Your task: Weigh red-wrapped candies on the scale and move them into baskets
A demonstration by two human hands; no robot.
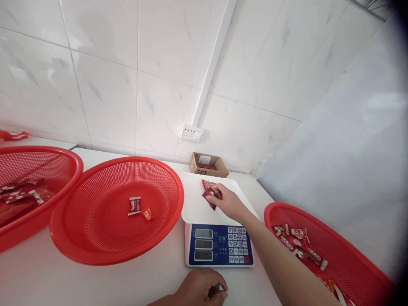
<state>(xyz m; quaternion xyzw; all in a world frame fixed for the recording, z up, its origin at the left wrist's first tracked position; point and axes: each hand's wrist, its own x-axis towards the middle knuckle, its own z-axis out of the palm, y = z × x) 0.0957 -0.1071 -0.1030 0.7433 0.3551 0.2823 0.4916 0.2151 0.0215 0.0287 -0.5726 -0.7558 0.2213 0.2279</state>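
Note:
My right hand (226, 203) reaches over the white weighing tray (194, 199) of a digital scale. Its fingers pinch a small dark red candy packet (210, 199). Against it, on the far side, is a brighter red packet (208, 183); whether my fingers also hold that one I cannot tell. Below the blue keypad panel (221, 245), my left hand (202, 289) rests on the table with fingers curled and nothing visible in them. The digits on the scale's displays are too faint to read.
Left of the scale, a red mesh basket (105, 250) contains a brown wrapped candy (134, 206) and an orange one (147, 214). Another red basket (68, 170) at far left and one at right (350, 255) hold several packets. A cardboard box (208, 172) stands behind the scale.

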